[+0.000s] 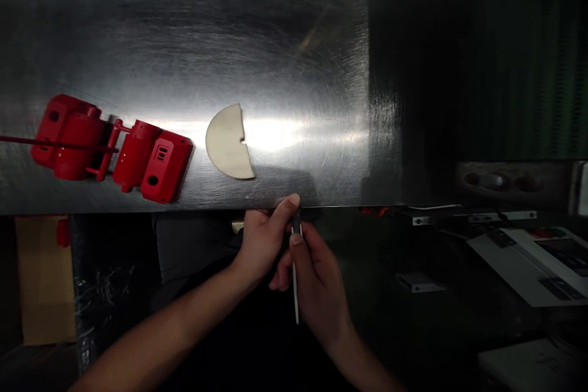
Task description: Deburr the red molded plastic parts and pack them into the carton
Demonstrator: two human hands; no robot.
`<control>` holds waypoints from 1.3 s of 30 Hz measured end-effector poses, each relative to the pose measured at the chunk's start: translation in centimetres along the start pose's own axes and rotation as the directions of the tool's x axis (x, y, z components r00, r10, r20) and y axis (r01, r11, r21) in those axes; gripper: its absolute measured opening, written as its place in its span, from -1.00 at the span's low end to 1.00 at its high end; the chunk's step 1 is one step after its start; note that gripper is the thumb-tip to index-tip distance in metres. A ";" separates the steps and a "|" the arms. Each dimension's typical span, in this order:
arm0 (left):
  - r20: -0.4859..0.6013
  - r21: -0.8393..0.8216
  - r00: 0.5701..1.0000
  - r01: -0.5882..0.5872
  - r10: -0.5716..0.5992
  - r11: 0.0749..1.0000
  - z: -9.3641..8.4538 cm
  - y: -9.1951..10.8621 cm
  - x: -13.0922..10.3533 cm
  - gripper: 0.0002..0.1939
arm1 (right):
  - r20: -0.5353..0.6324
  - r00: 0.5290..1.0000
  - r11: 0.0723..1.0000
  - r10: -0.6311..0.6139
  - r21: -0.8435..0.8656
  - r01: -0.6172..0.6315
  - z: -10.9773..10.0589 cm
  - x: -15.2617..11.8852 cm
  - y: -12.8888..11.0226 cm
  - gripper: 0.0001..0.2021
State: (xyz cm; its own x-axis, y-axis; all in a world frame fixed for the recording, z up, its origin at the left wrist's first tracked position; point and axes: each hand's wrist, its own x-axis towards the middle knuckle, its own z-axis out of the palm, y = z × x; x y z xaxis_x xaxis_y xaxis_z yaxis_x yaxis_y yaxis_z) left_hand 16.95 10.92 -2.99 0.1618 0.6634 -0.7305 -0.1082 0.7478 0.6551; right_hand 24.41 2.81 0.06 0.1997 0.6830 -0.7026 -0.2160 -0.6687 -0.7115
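Just below the front edge of the metal table, my right hand (319,266) is closed around a slim white tool with a dark upper end (296,294). It points up between my hands, and its exact kind is not clear. My left hand (264,239) is beside it, fingers curled and thumb stretched towards the table edge near the tool's dark end. Whatever is in the left fingers is hidden. On the table above my hands lies a flat cream half-disc (227,144) with a small notch in its straight side.
Red molded plastic parts (154,162) lie at the left of the metal table (275,61), with a thin red rod (46,142) across them. At the right are a dark machine with a metal block (500,180) and a white panel (519,263). Cardboard (43,282) stands lower left.
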 end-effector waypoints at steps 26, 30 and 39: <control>0.174 -0.073 0.964 0.217 -0.202 0.973 -0.1 0.2 -0.8 -0.46 | -0.025 0.999 0.997 -0.025 -0.080 0.023 0.2 0.4 0.3 -0.63; 0.140 -0.082 0.967 0.225 -0.213 0.971 0.1 0.6 -0.8 -0.48 | -0.022 0.999 0.997 -0.023 -0.079 0.021 0.2 0.2 0.2 -0.64; 0.138 -0.044 0.960 0.251 -0.243 0.967 0.1 0.7 -1.0 -0.49 | -0.028 0.999 0.996 -0.029 -0.090 0.027 0.3 0.1 -0.1 -0.64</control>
State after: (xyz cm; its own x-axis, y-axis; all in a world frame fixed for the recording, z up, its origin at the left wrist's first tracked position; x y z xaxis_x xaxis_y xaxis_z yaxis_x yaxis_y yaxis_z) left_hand 16.81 10.79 -1.82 0.3167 0.4517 -0.8341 -0.1076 0.8907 0.4416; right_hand 24.21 3.04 0.04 0.2325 0.6938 -0.6816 -0.1239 -0.6740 -0.7283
